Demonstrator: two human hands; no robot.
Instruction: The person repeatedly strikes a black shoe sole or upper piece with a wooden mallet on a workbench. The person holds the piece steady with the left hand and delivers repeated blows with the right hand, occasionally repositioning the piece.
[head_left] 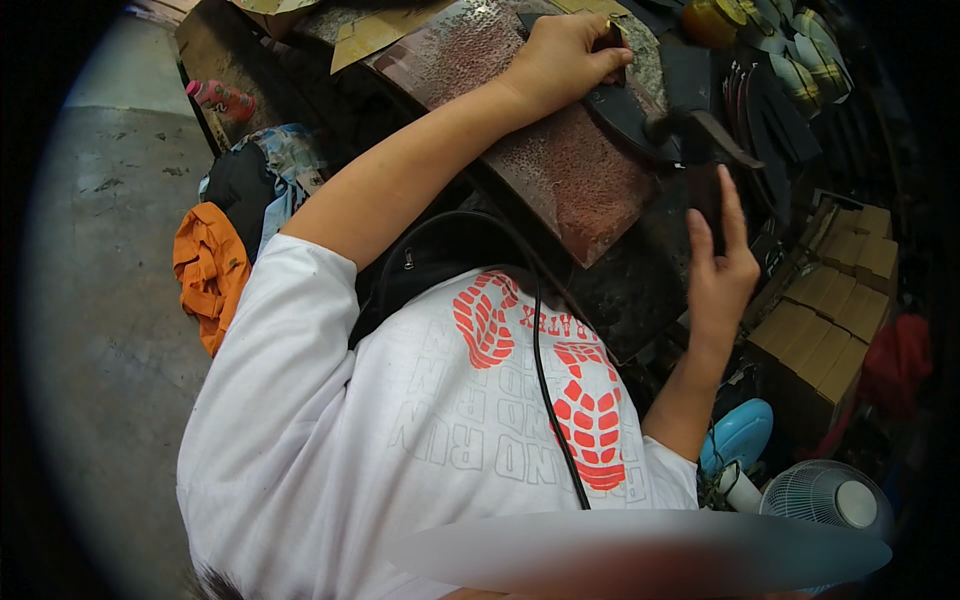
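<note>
Hands at the cutting board

Fingers of the left hand (565, 55) curl down over a dark, flat, sole-shaped piece of rubbery sheet (625, 105), pinning its upper end against the worn reddish-brown slab of a work board (560, 175) — a pressing hold, not a lift. The dark piece runs on from under that hand toward the lower right, its long axis slanting across the board's far corner, so its free end lies toward the right hand (720, 265). That hand is raised beside the board's right edge, palm inward, fingers spread and straight, gripping nothing; it hangs apart from the piece, a little below and to the right of it. The left hand is therefore the one in contact, the right only near.

Around them — a row of pale tan cardboard boxes (835, 310) stacked at the right, a fan of dark and yellowish cut soles (800, 60) at the upper right, a small white table fan (825, 495) below, and a crumpled orange cloth (210, 270) on the grey concrete floor (110, 300) to the left.
</note>
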